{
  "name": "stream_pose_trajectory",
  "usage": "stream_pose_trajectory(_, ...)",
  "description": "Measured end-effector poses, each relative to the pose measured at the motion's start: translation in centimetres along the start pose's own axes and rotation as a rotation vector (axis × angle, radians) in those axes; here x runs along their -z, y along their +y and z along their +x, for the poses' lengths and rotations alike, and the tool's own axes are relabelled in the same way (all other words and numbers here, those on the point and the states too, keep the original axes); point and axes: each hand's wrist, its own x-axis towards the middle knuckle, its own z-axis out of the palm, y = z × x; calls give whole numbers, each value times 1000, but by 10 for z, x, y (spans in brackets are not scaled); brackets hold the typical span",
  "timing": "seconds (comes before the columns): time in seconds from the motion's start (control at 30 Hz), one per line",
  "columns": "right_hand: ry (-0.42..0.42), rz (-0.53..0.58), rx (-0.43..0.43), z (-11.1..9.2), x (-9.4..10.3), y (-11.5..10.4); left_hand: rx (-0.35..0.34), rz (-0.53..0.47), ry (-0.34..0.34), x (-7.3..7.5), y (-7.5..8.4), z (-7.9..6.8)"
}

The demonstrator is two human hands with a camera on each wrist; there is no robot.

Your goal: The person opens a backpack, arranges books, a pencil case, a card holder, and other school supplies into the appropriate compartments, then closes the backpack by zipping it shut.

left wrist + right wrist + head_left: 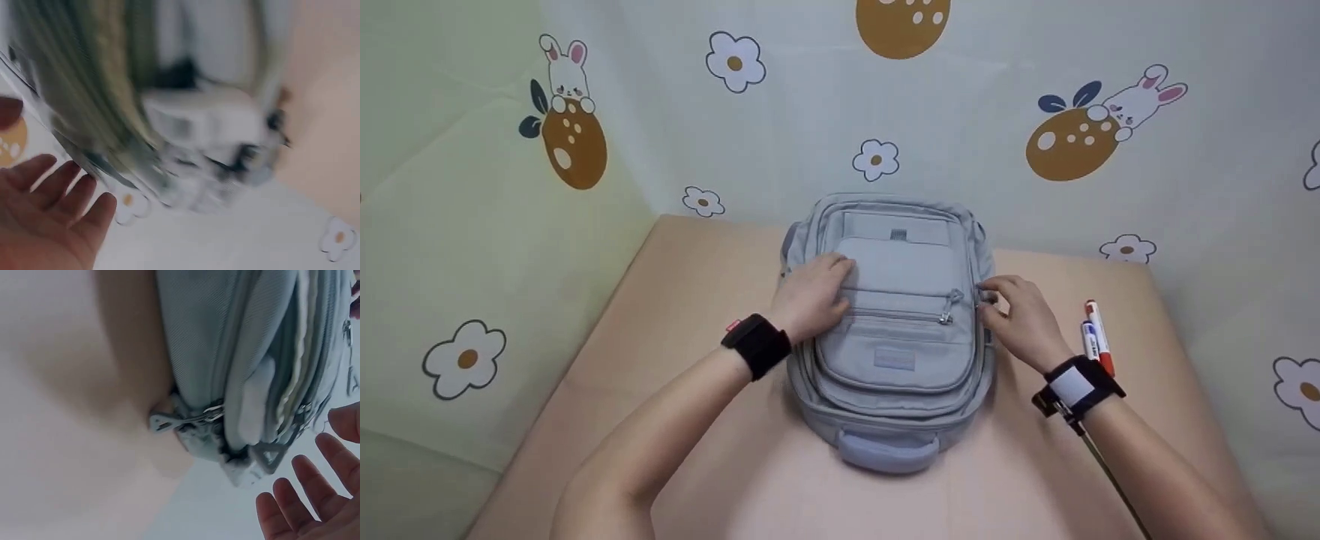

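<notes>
A light grey-blue backpack [896, 266] lies front side up, its padded handle [889, 454] toward me. My left hand [814, 296] rests on its left side and front panel, fingers extended; the left wrist view shows the fingers fairly straight beside the fabric. At the right side of the bag is my right hand [1026, 322], thumb and fingers apart. In the right wrist view, its fingertips are close to a triangular zipper pull [269, 455] and hold nothing. A side compartment gapes there, showing pale lining. Another zipper pull [163, 422] hangs lower on the side.
Right of the bag lie a red-and-white marker [1097, 334] and a shorter blue-and-white marker [1089, 341]. The peach tabletop [682, 315] meets printed fabric walls [795, 127] at the back and left. A cable [1110, 480] trails from the right wrist strap.
</notes>
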Motion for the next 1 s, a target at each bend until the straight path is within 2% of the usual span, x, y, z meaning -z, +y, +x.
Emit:
stream_pose_trajectory(0.07, 13, 3, 35, 2, -1, -9, 93, -26, 53, 3, -14, -3)
stream_pose_trajectory(0.17, 31, 2, 104, 6, -4, -25, 206, -45, 42, 3, -30, -8)
stream_pose_trajectory(0.23, 24, -8, 150, 9, -8, -39, 248, -41, 9, 2, -37, -11)
stream_pose_trajectory(0.33, -19, -33, 222, 17, -16, -62, 272, -22, -10, -2, -42, -12)
stream_pose_trajectory(0.5, -99, -80, 349, 37, -35, -101, 274, 23, 28, -5, -42, -10)
stream_pose_trajectory(0.6, -160, -121, 396, 48, -49, -122, 263, 25, 60, -4, -45, -9)
stream_pose_trajectory(0.77, -300, -187, 390, 62, -70, -143, 206, 35, 119, -4, -49, -11)
stream_pose_trajectory(0.87, -359, -220, 377, 69, -82, -148, 172, 43, 143, -3, -51, -13)
stream_pose_trajectory(1.0, -431, -281, 356, 75, -95, -149, 161, 49, 150, -1, -53, -14)
